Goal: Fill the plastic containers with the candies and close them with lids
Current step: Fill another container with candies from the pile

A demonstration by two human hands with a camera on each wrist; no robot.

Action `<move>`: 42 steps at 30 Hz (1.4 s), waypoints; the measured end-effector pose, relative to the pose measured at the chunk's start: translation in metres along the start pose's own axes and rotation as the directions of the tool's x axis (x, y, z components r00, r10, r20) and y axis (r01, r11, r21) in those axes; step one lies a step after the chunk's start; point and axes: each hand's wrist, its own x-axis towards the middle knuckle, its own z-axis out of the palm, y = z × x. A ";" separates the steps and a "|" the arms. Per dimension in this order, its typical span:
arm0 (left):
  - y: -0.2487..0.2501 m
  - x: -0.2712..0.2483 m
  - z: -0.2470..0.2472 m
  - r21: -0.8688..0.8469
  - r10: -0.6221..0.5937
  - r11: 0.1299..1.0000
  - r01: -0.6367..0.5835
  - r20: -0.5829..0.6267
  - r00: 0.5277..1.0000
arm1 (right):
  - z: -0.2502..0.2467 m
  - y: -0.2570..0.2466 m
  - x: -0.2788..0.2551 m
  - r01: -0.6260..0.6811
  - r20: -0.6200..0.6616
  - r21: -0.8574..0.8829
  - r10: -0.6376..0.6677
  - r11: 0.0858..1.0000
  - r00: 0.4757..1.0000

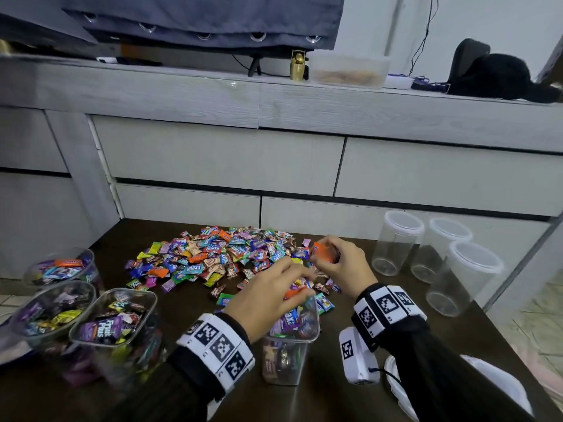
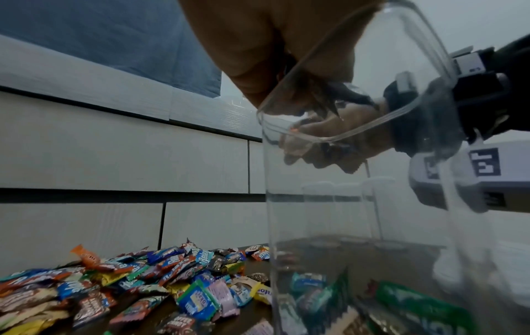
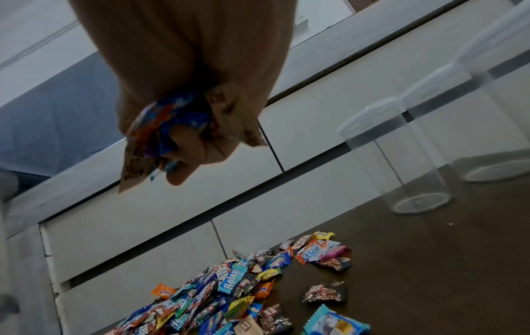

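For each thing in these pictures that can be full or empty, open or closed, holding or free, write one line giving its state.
Three clear plastic containers at left: full of candies, no lids.
Clear square container in front: open, partly filled.
Three clear round containers at right: empty, white lids on.
Left hand: over the open container, fingers around candies.
Right hand: grips a bunch of candies.
Loose candy pile: spread on the dark table.

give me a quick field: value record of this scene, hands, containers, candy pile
left hand: over the open square container, fingers curled on candies
right hand: grips a bunch of wrapped candies, above the table
square container: partly filled, no lid
filled containers: three at left, no lids
empty jars: three at right, lids on
candy pile: loose on the dark table
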 end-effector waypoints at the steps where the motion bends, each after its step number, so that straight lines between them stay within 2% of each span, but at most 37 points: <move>1: 0.000 0.000 0.001 0.009 0.005 1.000 -0.005 -0.003 1.000 | 0.000 0.001 -0.001 -0.004 0.003 0.003 0.003 1.000 1.000; 6: -0.001 0.002 -0.001 0.079 0.043 0.996 -0.048 0.063 0.997 | -0.004 0.000 -0.003 -0.011 0.009 0.013 0.011 1.000 1.000; 9: 0.003 0.003 -0.003 0.219 0.095 0.968 -0.122 0.130 0.987 | -0.007 -0.003 -0.002 -0.003 0.008 0.023 0.003 1.000 1.000; 12: 0.006 0.007 -0.005 0.300 0.092 0.943 -0.141 0.174 0.980 | -0.008 -0.006 -0.001 0.011 0.009 0.019 -0.011 1.000 1.000; 19: 0.005 0.004 -0.012 0.384 0.132 0.900 -0.207 0.211 0.968 | -0.007 -0.007 -0.002 0.012 0.018 0.048 -0.013 0.999 1.000; 22: 0.004 0.004 -0.012 0.397 0.137 0.886 -0.238 0.266 0.954 | -0.007 -0.008 -0.002 0.012 0.031 0.035 -0.013 0.999 0.999; 30: 0.001 0.012 -0.017 0.303 0.118 0.925 -0.230 0.347 0.930 | -0.007 -0.009 -0.002 0.019 0.033 0.020 -0.020 1.000 0.999; 32: 0.000 0.010 -0.018 0.299 0.115 0.930 -0.215 0.319 0.941 | -0.007 -0.009 -0.002 0.024 0.029 0.021 -0.024 0.999 0.999; 34: -0.001 0.007 -0.017 0.255 0.117 0.950 -0.180 0.243 0.963 | -0.007 -0.009 -0.001 0.019 0.028 0.026 -0.020 0.999 0.999; 36: -0.006 0.001 -0.015 0.186 0.110 0.974 -0.131 0.120 0.987 | -0.008 -0.010 0.000 0.018 0.021 0.042 -0.018 0.999 1.000; 38: -0.013 -0.006 -0.013 0.072 0.059 0.995 -0.063 0.055 0.997 | -0.009 -0.014 0.001 0.029 0.004 0.061 -0.029 0.998 1.000; 40: -0.020 -0.012 -0.012 -0.097 -0.042 0.994 0.053 0.113 0.993 | -0.010 -0.022 0.002 0.055 -0.014 0.086 -0.054 0.995 0.998; 42: -0.027 -0.016 -0.010 -0.227 -0.134 0.957 0.179 0.199 0.971 | -0.010 -0.032 0.001 0.092 -0.027 0.133 -0.090 0.987 0.996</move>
